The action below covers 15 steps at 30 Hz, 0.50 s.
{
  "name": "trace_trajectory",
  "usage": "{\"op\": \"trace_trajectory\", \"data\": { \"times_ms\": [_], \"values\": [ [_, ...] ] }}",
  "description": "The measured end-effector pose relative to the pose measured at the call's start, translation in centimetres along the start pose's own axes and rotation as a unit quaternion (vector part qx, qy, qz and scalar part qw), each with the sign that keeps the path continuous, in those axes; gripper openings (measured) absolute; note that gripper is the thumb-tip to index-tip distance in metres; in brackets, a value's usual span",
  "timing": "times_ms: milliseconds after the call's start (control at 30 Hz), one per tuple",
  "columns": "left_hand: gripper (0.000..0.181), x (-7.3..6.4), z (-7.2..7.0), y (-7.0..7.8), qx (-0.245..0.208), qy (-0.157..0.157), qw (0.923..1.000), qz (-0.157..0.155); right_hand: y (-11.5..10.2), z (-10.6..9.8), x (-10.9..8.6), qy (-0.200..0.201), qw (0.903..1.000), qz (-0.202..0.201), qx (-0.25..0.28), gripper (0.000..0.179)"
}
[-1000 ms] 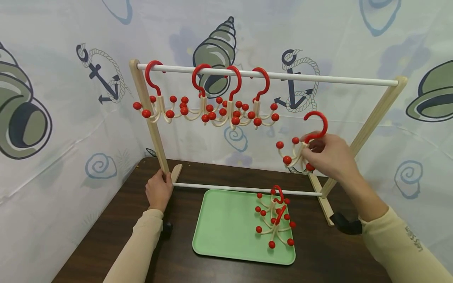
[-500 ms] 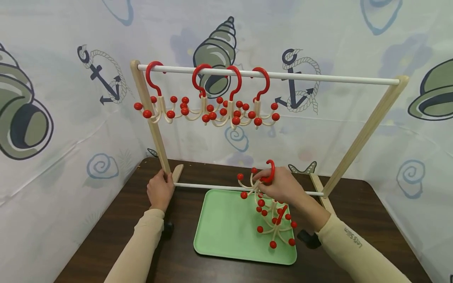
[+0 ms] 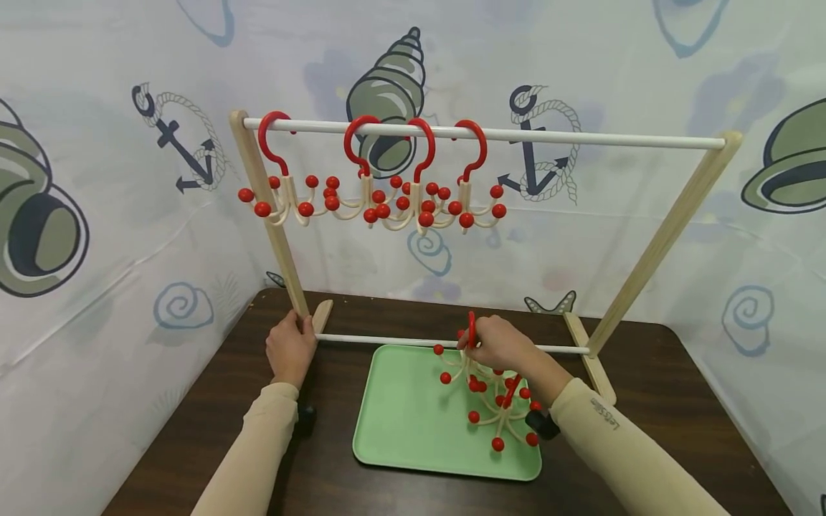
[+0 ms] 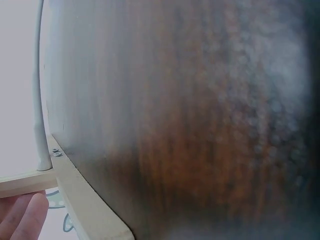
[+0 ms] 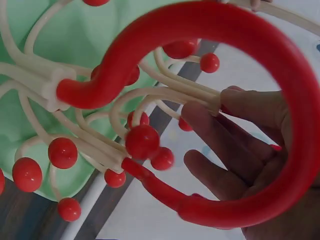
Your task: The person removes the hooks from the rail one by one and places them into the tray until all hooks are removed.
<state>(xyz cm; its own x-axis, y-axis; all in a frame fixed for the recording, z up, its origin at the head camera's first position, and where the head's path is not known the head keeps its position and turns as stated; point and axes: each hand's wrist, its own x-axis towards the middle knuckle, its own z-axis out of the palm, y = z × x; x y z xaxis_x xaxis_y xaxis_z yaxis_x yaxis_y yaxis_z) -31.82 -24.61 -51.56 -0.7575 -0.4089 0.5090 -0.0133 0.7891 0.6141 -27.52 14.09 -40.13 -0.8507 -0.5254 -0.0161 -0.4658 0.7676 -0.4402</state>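
Patterned backdrop (image 3: 116, 251), pale, printed with shells, anchors and rope, spanning the upper frame behind all items. Worktop (image 3: 193, 416), dark wood grain, across the lower frame. Left sleeve (image 3: 258, 430), cream, at lower left. Left hand (image 3: 290, 351), left of centre, curled round the lower part of the left post (image 3: 280, 247), pale wood; the left wrist view shows fingertips behind that wood at its lower left. Top rail (image 3: 613, 138), white, running from the left post to the upper right. Hung hangers (image 3: 288, 190), four, red-hooked, cream-stemmed and red-balled, all on the left and middle stretch of the top rail, the right three close together. Lower rail (image 3: 381, 340), white, behind the tray. Tray (image 3: 400, 416), light green, lower centre. Held hanger (image 3: 472, 330), same pattern, over the tray's upper right portion; contact with the tray cannot be told. Tray hangers (image 3: 511, 392), two, overlapping at the tray's right side. Right hand (image 3: 500, 344), right of centre, pinching the held hanger by its stem. Right sleeve (image 3: 619, 437), cream, lower right, with small dark lettering (image 3: 604, 413) that appears to read "Let's Slim". Right post (image 3: 658, 247), pale wood, slanting at far right.
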Motion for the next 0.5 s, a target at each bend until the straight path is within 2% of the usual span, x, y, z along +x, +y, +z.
{"op": "trace_trajectory", "data": {
  "times_ms": [167, 400, 500],
  "values": [
    [0.017, -0.1, 0.0, 0.0, 0.003, -0.003, 1.0, -0.002, 0.1, 0.2, -0.2, 0.004, 0.9995, -0.022, -0.024, 0.013],
    [0.019, -0.1, 0.2, -0.2, 0.007, 0.002, 1.0, 0.001, 0.1, 0.9, -0.3, 0.053, 0.9986, -0.005, -0.003, 0.008],
    [0.018, -0.1, 0.1, -0.1, 0.004, 0.003, 1.0, 0.003, 0.0, 1.4, -0.2, 0.052, 0.9985, 0.013, 0.008, 0.01]
  ]
}}
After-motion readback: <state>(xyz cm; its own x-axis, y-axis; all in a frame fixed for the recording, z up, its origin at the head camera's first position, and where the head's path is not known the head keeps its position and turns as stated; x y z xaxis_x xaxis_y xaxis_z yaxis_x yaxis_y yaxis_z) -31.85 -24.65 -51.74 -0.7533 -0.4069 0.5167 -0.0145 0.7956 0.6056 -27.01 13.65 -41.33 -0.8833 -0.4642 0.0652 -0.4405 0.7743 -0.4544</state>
